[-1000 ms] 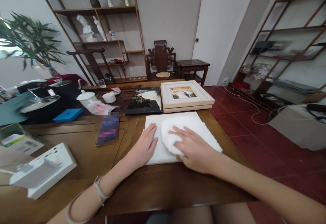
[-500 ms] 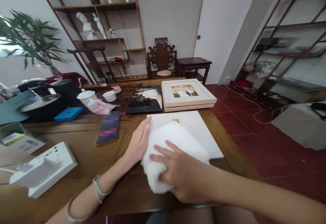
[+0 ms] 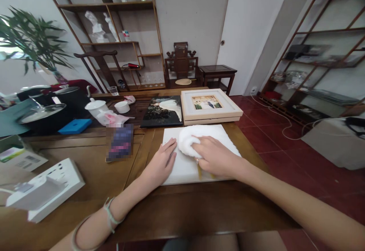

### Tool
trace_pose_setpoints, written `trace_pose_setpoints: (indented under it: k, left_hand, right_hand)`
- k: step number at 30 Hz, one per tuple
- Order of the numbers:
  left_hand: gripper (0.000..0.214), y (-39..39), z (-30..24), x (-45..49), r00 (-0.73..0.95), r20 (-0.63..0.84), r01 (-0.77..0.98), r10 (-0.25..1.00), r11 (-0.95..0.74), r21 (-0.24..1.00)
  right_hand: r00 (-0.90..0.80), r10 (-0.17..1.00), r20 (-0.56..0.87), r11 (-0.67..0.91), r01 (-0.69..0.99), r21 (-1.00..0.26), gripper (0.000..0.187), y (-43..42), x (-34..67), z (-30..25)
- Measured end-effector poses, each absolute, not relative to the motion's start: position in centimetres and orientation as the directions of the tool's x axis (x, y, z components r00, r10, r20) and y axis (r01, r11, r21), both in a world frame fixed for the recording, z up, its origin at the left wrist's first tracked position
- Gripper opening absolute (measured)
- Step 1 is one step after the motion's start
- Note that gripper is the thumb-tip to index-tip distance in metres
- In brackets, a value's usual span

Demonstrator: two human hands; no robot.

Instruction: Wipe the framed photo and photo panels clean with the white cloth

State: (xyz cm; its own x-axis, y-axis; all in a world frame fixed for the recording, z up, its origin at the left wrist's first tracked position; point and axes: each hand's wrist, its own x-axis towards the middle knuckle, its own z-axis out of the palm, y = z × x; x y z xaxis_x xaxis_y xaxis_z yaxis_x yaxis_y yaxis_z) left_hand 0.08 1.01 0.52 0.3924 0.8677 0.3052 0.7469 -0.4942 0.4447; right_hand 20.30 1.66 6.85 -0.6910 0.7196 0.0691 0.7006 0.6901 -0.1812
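Observation:
A flat white panel [image 3: 182,171] lies on the wooden table [image 3: 176,209] in front of me. My left hand [image 3: 162,159] rests flat and open on the panel's left edge, fingers stretched out. My right hand [image 3: 212,156] presses a soft white cloth [image 3: 189,139] onto the panel, fingers curled over the cloth's bunched part. The cloth spreads toward the panel's far right corner. A short gold mark shows on the panel just below my right hand.
Beyond the panel lie a dark photo print [image 3: 163,111] and a cream picture frame [image 3: 209,105]. A blurred card [image 3: 119,142] stands left of it. White boxes [image 3: 48,188], black pots [image 3: 48,110], a white teapot [image 3: 96,108] and a blue box [image 3: 75,126] crowd the left. Red floor lies right.
My right hand swept the cloth toward me off the panel's near edge, then pushed it back up onto the panel. My left hand stayed at the panel's left edge.

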Motion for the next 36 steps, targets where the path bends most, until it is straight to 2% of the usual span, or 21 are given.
trace_pose_setpoints:
  k: [6, 11, 16, 21, 25, 29, 32, 36]
  left_hand:
    - [0.028, 0.8, 1.2, 0.2, 0.389, 0.320, 0.725, 0.864, -0.501, 0.472]
    - [0.031, 0.9, 1.1, 0.0, 0.397, 0.321, 0.719, 0.860, -0.509, 0.473]
    - [0.040, 1.0, 0.5, -0.2, 0.390, 0.278, 0.760, 0.878, -0.477, 0.441]
    - [0.039, 0.9, 0.4, -0.2, 0.382, 0.277, 0.768, 0.881, -0.470, 0.435]
    - [0.040, 0.9, 0.5, -0.1, 0.372, 0.271, 0.781, 0.888, -0.458, 0.426]
    - [0.042, 0.9, 0.5, 0.0, 0.336, 0.281, 0.776, 0.899, -0.433, 0.459]
    - [0.042, 0.9, 0.6, -0.1, 0.328, 0.282, 0.762, 0.902, -0.429, 0.485]
    - [0.043, 0.9, 0.6, 0.0, 0.315, 0.243, 0.782, 0.917, -0.396, 0.481]
  right_hand:
    - [-0.718, 0.693, 0.063, 0.711, 0.666, -0.226, 0.020, 5.3, 14.9, 8.7]
    - [-0.718, 0.696, -0.016, 0.685, 0.671, -0.285, 0.014, 7.0, 13.1, 9.9]
    - [-0.639, 0.767, -0.050, 0.602, 0.745, -0.289, 0.011, 7.8, 17.3, 10.4]
    - [-0.535, 0.843, -0.050, 0.509, 0.824, -0.249, 0.013, 8.1, 24.0, 9.5]
    - [-0.489, 0.872, -0.039, 0.470, 0.856, -0.215, 0.014, 5.9, 27.3, 8.3]
    - [-0.527, 0.845, -0.087, 0.506, 0.842, -0.186, 0.020, 0.2, 28.2, 7.7]
    - [-0.589, 0.788, -0.179, 0.546, 0.803, -0.238, 0.025, -4.3, 28.6, 8.1]
    - [-0.648, 0.746, -0.157, 0.594, 0.753, -0.283, 0.040, -6.2, 29.0, 8.3]
